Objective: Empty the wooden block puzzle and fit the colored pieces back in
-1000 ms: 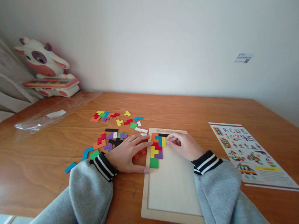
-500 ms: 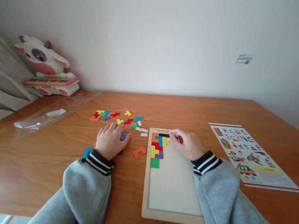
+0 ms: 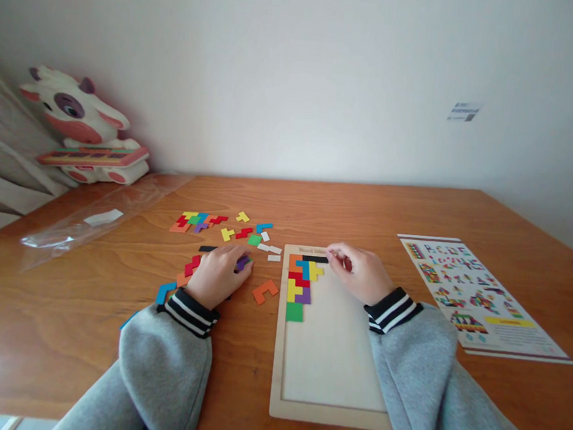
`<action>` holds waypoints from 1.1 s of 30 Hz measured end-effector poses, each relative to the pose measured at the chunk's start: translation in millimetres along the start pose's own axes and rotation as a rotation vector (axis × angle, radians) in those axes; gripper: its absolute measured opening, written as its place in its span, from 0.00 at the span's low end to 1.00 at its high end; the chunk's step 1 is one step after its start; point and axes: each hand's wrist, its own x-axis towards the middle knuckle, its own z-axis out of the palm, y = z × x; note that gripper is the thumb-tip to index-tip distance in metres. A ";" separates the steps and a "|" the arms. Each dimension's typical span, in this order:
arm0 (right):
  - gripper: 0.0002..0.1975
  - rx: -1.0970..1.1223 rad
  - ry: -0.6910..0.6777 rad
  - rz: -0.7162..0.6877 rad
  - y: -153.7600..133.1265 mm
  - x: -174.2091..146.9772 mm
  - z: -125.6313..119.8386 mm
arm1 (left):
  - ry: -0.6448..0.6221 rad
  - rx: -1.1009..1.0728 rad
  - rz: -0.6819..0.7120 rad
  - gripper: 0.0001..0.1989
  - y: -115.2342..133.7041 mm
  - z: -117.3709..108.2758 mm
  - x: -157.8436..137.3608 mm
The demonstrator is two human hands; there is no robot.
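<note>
- The wooden table [image 3: 347, 207] is the largest thing, and it carries the board and all the pieces.
- The shallow wooden board [image 3: 335, 373] lies flat at the near edge of the table; its upper left corner is filled with coloured pieces.
- The printed sheet [image 3: 483, 296] lies flat to the right of the board, apart from it.
- The cow toy [image 3: 91, 118] with a keyboard stands far to the left of the board, behind it, next to the wall.
- The clear plastic bag [image 3: 134, 200] lies also to the left of the board, in front of this toy.
- The right hand [image 3: 360, 274] is over the top edge of the board, with the thumb and forefinger brought together beside the black bar [image 3: 315, 259]; I cannot tell if something is between them.
- The left hand [image 3: 216, 274] is to the left of the board, above loose pieces, with bent fingers. A purple piece [image 3: 242, 263] shows beside its fingers, but I cannot tell if they grip it.
- The orange piece [image 3: 265, 291], U-shaped, lies just left of the board.
- The green block [image 3: 295, 312] is the nearest piece inside the board, against its left rim.
- Small white pieces [image 3: 273, 258] lie beside the upper left corner of the board.
</note>
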 end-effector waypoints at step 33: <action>0.23 0.948 -0.677 0.238 -53.0 -10.6 12.3 | 0.318 -0.549 0.664 0.12 49.4 1.8 -14.3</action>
